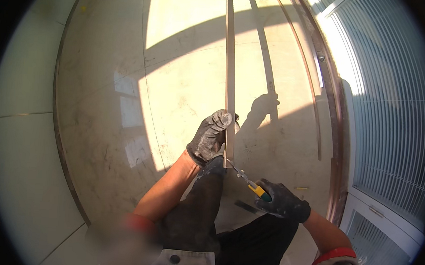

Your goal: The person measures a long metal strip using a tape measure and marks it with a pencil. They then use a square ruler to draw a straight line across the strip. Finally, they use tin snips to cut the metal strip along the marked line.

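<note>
1. From where I stand, the long narrow strip (230, 60) runs from the top centre of the frame down to the middle, its near end just above the left leg (193, 200).
2. The left hand (211, 138) has its grip clamped on the strip a little above that end, thumb pressed on its face.
3. The right hand (282, 201), right of centre and lower down, has its grip curled around a yellow-and-green-handled tool (257, 189). The tool's slim metal front reaches the strip's near end; whether it touches, I can't tell.
4. My worry is a slip: if that tip skids off the narrow edge, it could run into the left glove or the trouser leg, both close by.
5. The strip seems held at one place only, so its long far part could swing or twist under a push, perhaps knocking the ribbed panel (396, 111) at the right.
6. Strong sun on the floor (97, 90), with hard shadows, might make the edge difficult to judge.
7. A small yellow piece (301, 188) lies right of centre, near the right hand; it could get kicked aside.
8. As for containers, I can make out none, so there are no contents to tell of.
</note>
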`<control>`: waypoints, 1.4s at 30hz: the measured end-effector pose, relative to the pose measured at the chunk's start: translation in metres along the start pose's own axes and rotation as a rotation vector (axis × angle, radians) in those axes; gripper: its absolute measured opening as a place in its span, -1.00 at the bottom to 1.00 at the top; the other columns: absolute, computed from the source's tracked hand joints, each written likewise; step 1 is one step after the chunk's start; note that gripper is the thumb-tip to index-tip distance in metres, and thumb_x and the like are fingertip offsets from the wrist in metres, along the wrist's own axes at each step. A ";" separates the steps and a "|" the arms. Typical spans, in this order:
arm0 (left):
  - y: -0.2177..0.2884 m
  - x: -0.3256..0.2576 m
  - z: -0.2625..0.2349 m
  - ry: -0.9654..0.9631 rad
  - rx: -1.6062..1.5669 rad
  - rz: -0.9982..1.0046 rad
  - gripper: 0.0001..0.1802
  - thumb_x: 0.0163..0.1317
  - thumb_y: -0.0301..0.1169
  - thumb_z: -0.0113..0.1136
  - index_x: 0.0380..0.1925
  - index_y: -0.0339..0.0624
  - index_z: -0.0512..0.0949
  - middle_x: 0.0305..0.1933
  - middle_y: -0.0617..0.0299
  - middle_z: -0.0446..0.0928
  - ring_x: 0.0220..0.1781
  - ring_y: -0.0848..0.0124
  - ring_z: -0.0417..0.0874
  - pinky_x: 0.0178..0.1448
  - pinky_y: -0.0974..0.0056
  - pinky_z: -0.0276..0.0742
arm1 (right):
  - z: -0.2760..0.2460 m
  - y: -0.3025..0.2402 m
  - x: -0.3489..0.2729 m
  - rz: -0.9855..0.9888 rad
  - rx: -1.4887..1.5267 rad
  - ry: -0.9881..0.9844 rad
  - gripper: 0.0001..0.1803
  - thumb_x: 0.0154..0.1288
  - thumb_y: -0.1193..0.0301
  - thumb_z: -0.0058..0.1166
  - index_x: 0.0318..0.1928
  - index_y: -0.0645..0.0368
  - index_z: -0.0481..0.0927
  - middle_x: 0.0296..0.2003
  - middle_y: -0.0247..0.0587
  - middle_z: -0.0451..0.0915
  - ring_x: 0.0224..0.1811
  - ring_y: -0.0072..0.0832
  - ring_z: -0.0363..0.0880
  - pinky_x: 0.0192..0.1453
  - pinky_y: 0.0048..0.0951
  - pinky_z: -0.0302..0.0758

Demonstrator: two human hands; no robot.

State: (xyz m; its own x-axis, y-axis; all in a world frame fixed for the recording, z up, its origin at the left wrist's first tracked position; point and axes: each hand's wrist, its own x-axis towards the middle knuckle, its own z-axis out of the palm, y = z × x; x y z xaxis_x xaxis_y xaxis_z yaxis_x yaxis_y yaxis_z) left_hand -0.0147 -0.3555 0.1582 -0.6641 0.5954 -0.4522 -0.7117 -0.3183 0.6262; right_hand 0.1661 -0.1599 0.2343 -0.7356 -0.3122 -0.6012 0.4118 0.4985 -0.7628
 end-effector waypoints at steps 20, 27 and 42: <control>0.003 0.002 -0.002 -0.043 -0.055 -0.015 -0.73 0.42 -0.26 0.20 -0.09 -0.25 0.57 -0.30 0.28 0.60 -0.23 0.50 0.59 -0.06 0.40 0.51 | 0.011 0.002 -0.002 0.003 -0.121 0.097 -0.45 0.26 0.11 0.25 0.02 0.32 0.50 -0.32 0.14 0.60 -0.32 0.04 0.62 -0.15 -0.11 0.53; -0.003 0.005 -0.005 -0.046 -0.064 -0.014 -0.70 0.41 -0.23 0.19 -0.07 -0.25 0.56 -0.31 0.27 0.61 -0.28 0.49 0.60 -0.14 0.40 0.52 | 0.020 0.011 0.000 -0.021 -0.097 0.169 -0.42 0.23 0.13 0.27 0.08 0.32 0.51 -0.25 0.13 0.63 -0.25 0.03 0.64 -0.07 -0.13 0.56; -0.004 0.007 -0.005 -0.191 -0.200 -0.050 -0.66 0.39 -0.23 0.21 -0.02 -0.27 0.56 -0.28 0.25 0.63 -0.22 0.48 0.62 -0.09 0.41 0.54 | 0.079 0.128 0.036 0.376 0.123 0.227 -0.60 0.18 0.18 0.30 -0.10 0.20 0.63 -0.22 0.02 0.64 -0.17 -0.08 0.60 -0.09 -0.17 0.50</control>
State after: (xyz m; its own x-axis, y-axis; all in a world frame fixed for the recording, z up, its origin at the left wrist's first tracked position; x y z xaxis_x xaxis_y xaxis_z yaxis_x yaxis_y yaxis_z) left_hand -0.0172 -0.3537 0.1498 -0.5852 0.7363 -0.3396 -0.7862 -0.4129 0.4598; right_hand 0.2345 -0.1713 0.0960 -0.6169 0.0642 -0.7844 0.7233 0.4392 -0.5328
